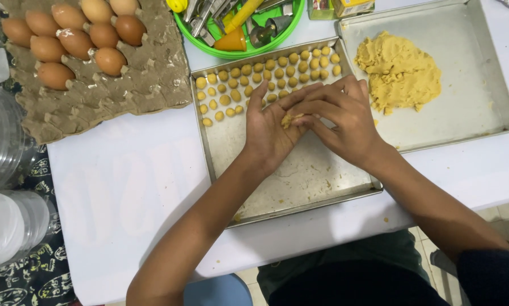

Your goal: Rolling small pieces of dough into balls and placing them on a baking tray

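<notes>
My left hand [268, 127] lies palm up over a metal baking tray [300, 181]. A small piece of yellow dough [291, 119] rests in that palm. My right hand [342, 116] presses its fingertips on the same piece, so both hands enclose it. Several small dough balls [265, 76] stand in rows at the far end of this tray. A second metal tray [481, 85] to the right holds a mound of yellow dough [399, 71].
A cardboard egg carton [129, 90] with several brown eggs [75, 42] sits at the upper left. A green bowl [237, 51] of kitchen tools stands behind the trays. Clear plastic containers [5, 147] line the left edge of the white table [129, 187].
</notes>
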